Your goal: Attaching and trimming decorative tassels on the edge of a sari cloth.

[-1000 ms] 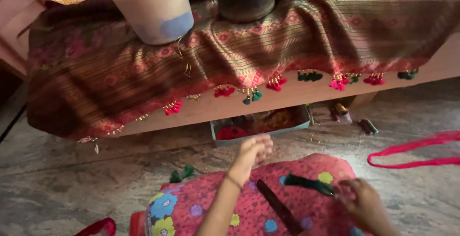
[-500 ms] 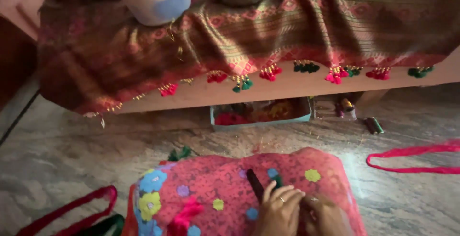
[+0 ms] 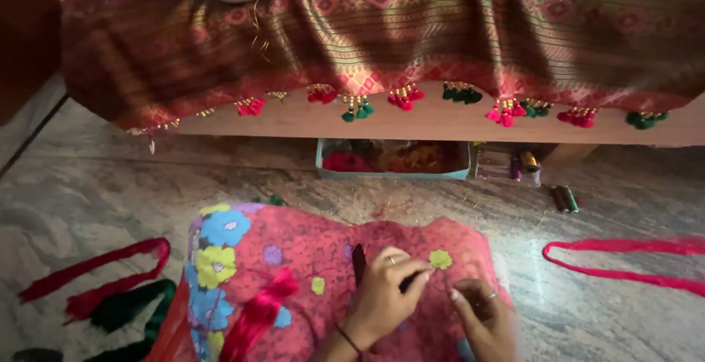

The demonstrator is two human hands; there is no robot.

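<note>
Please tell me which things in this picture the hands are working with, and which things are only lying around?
In hand:
left hand
right hand
dark tool under the left hand
red flowered cloth

Lying about:
red strip on the floor
tray of threads
small spools
tasselled cloth

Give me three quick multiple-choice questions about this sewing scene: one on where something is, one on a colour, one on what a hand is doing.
1. Where is the shallow tray of coloured threads?
A. On the floor under the bench
B. On the lap
C. On top of the draped cloth

2. What colour is the loose strip on the floor at the right?
A. Blue
B. Red
C. White

3. What is the left hand doing?
A. Hanging free in the air
B. Holding a dark slim tool over the floral fabric
C. Gripping a cup

Answers: 1 A, it sits below the bench edge; 2 B, plainly red; 3 B, fingers close around the tool.
</note>
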